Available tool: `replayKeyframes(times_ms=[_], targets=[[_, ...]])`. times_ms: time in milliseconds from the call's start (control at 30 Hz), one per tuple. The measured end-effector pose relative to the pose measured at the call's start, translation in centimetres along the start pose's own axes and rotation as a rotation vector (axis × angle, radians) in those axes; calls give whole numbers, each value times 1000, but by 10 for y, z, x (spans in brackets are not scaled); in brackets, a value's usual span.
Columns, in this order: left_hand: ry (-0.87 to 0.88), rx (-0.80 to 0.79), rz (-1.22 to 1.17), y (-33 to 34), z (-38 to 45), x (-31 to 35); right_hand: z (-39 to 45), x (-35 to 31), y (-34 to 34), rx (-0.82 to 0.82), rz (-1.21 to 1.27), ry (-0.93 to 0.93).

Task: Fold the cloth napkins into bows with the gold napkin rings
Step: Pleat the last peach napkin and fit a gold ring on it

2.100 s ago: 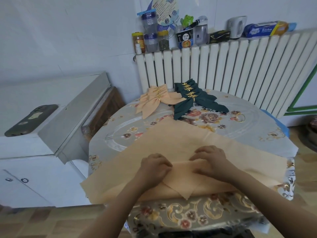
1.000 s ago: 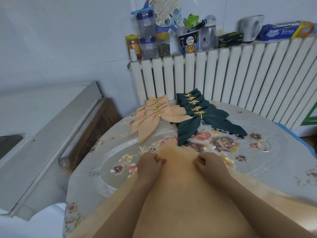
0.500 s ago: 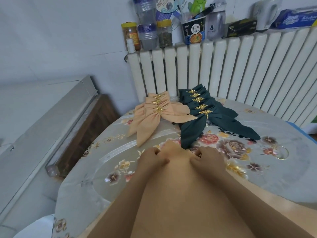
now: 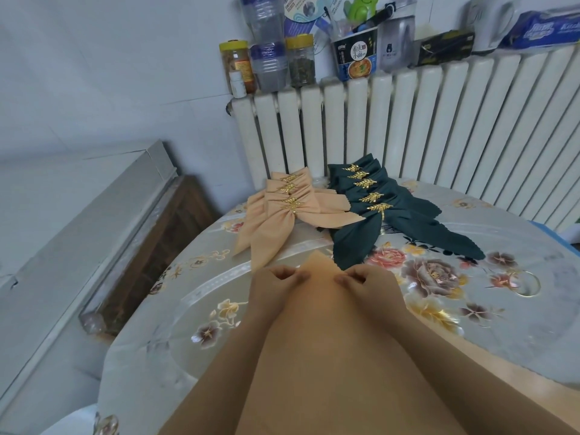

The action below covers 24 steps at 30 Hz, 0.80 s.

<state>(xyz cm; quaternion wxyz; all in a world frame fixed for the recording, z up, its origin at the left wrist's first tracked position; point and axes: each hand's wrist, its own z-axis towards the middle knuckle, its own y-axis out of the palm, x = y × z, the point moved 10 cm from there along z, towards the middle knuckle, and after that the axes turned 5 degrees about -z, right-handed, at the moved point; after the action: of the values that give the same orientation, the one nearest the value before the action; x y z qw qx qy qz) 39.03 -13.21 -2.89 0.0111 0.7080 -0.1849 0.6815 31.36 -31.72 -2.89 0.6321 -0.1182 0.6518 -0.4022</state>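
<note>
Seen from the head camera: a smooth, matte peach napkin (image 4: 329,340) spread over the glossy floral cover of the round table (image 4: 518,309), narrowing to a pointed tip just short of the finished bows. Pinched at that far tip from either side by the left hand (image 4: 276,285) and the right hand (image 4: 368,282), fingers curled onto the fabric, knuckles up, forearms lying along the cloth and converging. Beyond the hands, stacked near the ribbed white radiator (image 4: 439,120): peach bows (image 4: 282,211) beside dark green bows (image 4: 376,211), each cinched by a gold leaf-shaped ring (image 4: 379,207); well right of the right hand, one plain gold ring (image 4: 527,284) flat on the table.
</note>
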Motion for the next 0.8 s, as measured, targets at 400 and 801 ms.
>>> replayKeyframes(times_ms=[400,801], targets=[[24,-36,104,13,12,-7,13,16,9,-98,-3,155],[173,-125,155,11,4,-2,9,4,3,-100,128,-21]])
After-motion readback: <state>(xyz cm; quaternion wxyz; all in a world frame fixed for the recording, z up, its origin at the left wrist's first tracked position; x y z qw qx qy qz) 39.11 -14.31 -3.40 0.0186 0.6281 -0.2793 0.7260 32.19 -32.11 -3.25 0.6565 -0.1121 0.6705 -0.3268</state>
